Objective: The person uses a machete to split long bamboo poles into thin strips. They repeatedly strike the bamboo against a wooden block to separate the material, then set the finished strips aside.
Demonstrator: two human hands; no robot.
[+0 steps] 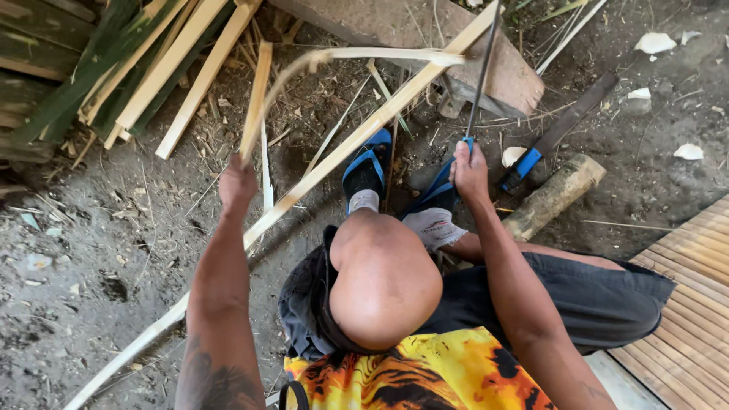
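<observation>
Two fists: left hand [237, 184] clenching peeled strip [267, 95], right hand [470, 173] clenching blade [483, 72].

Lying diagonally across the ground [91, 250]: long bamboo strip [334, 156], passing over the wooden block [486, 68]. Stacked far left: bamboo slats [152, 68]. Resting right: log [554, 196], beside the spare blade [558, 129].

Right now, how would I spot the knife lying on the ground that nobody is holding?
Find the thick round log on the dirt past the right hand. The spare knife lies just beyond it. Unlike the pale bamboo strips around, it has a long dark flat blade and a bright blue handle.
</observation>
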